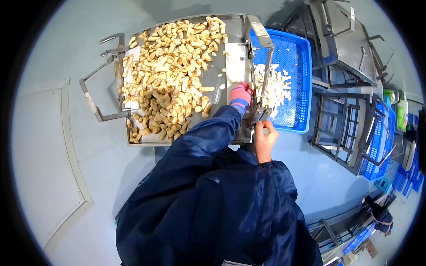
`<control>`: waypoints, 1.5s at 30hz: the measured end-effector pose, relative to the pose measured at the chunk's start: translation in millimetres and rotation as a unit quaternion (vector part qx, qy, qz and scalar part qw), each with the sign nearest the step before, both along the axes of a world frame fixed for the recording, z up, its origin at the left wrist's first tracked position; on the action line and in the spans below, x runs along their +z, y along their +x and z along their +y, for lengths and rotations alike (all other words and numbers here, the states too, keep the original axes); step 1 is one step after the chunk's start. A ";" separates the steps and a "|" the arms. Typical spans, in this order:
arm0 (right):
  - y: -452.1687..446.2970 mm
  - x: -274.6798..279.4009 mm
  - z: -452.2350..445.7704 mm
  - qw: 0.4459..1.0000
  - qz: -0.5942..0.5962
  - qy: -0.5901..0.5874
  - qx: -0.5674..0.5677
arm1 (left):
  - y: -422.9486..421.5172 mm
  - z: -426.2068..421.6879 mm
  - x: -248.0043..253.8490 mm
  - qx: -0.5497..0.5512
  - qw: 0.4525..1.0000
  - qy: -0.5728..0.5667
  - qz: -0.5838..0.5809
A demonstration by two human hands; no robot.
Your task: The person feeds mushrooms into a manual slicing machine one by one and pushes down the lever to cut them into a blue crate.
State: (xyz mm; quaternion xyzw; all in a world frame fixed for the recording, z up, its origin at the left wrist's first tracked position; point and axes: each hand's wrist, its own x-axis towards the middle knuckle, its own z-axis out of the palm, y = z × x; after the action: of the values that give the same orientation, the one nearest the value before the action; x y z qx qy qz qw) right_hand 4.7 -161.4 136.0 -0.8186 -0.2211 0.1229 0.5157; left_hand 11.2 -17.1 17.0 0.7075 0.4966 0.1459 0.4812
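Observation:
My left hand [240,95] wears a pink and blue striped glove. Its fingers are closed at the white cutting board [235,62], beside the metal frame of a hinged cutter [266,80]; whatever they hold is hidden. Bare and closed, my right hand [265,141] grips the near end of the cutter's handle [262,116]. Left of the board, a heap of pale, knobby, brown-patched pieces resembling mushrooms [171,75] covers much of a steel table [216,95]. Pale cut pieces [277,86] lie inside a blue perforated crate [303,84] beyond the cutter.
A second hinged metal frame [91,95] juts from the table's left side. Steel equipment [350,48] and a metal rack [344,126] stand to the right, with another blue crate [379,133] beside them. Another person [381,217] is at the far lower right.

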 end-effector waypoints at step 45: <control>-12.4 -40.2 -14.2 1.000 -0.015 -0.014 -0.010 | 5.6 12.6 -12.8 -0.037 0.993 -0.020 -0.107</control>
State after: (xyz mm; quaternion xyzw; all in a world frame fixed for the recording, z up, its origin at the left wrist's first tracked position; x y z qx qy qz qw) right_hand -7.7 -175.6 95.8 -0.8294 -0.2186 0.1086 0.5025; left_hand 16.8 -4.5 4.2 0.6959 0.4185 0.1935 0.5506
